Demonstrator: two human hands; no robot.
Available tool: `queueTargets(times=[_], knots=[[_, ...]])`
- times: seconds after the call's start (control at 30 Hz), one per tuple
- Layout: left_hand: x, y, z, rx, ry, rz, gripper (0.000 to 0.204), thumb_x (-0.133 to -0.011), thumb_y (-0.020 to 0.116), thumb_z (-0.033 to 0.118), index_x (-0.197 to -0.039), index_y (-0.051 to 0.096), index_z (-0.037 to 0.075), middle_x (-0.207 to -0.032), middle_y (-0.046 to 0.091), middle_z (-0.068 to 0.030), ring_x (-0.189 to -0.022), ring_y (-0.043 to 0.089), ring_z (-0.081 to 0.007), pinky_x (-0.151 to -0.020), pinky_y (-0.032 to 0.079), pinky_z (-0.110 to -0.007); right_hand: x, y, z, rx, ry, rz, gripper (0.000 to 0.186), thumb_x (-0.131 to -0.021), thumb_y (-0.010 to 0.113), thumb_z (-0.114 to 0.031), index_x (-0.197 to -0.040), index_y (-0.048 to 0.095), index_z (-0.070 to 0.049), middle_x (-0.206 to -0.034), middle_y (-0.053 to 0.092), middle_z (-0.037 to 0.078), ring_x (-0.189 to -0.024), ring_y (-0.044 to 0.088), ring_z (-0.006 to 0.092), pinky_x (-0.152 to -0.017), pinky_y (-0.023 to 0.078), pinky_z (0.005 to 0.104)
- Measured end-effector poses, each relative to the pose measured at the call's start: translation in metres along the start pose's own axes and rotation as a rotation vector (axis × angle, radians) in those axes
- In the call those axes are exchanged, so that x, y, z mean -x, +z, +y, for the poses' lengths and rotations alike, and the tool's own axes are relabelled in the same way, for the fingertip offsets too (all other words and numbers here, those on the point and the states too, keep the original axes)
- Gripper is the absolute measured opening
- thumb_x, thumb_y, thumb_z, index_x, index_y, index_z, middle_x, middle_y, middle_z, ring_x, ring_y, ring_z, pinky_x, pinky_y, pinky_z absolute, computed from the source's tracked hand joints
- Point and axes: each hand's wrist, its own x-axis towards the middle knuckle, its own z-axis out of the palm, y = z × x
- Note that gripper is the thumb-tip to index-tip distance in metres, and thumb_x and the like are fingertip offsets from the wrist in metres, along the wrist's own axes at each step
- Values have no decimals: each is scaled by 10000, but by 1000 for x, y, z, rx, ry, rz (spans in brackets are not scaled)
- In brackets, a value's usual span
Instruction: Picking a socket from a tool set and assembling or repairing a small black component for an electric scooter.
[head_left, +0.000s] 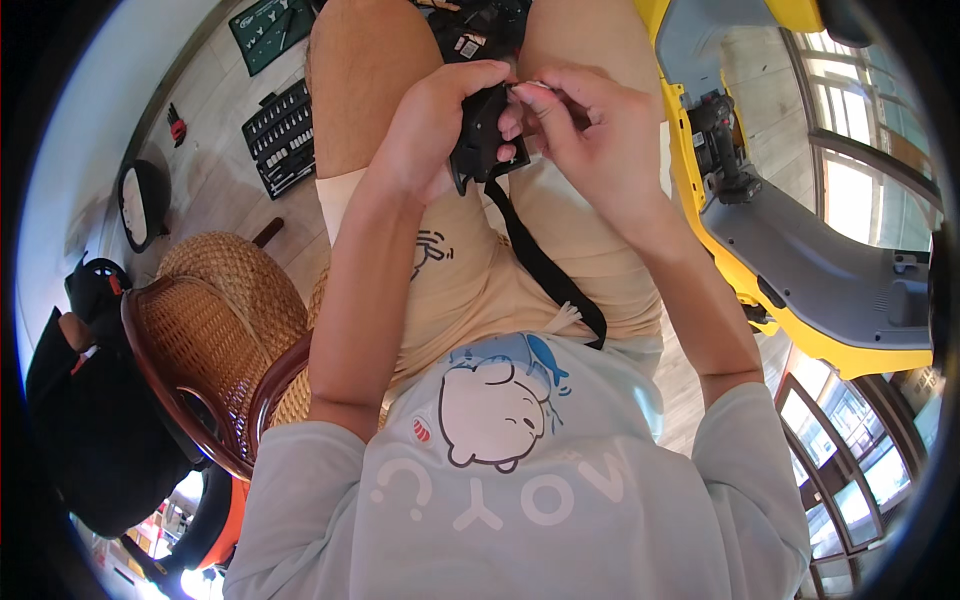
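Observation:
Between my thighs, my left hand [425, 120] is closed round a black plastic part [482, 135], which is angular with a pointed lower end. Its thumb reaches over the top edge. From the right, my right hand [595, 125] meets the part at its upper edge. Thumb and forefinger there are pinched together, and whatever they grip is too small or hidden to name. Other fingers of that hand curl against the part's face. A black strap [540, 265] hangs below the part and runs down over my shorts.
At left on the floor lie a black socket set case [278, 140], a green mat [268, 35], red-handled pliers [177, 127] and a black mirror [143, 205]. A wicker chair [225, 300] stands close on my left. A yellow and grey scooter body [800, 260] fills the right side.

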Motion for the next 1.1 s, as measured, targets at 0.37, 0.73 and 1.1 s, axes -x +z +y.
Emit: queueTargets(times=[0.37, 0.73, 1.1], knots=[[-4, 5, -2, -72, -14, 0, 207, -987, 507, 203, -930, 609, 32, -747, 562, -42, -666, 532, -124, -601, 475, -288, 8, 2, 5, 238, -189, 92, 72, -911, 666, -64, -873, 644, -8, -738, 714, 80, -680, 711, 218, -600, 560, 306], [-7, 17, -3, -200, 72, 170, 139, -956, 522, 137, -902, 584, 25, -737, 529, -34, -679, 526, -118, -615, 478, -280, -2, -23, -27, 133, 71, -110, 179, -960, 625, -134, -922, 668, 36, -742, 719, 95, -652, 710, 186, -628, 562, 293], [-2, 21, -3, -259, 33, 174, 129, -971, 526, 167, -951, 555, 44, -725, 547, -40, -652, 540, -124, -589, 472, -279, -35, -38, -38, 96, 541, -494, 278, -999, 537, -155, -872, 704, 26, -695, 683, 86, -520, 612, 112, -475, 506, 279]])
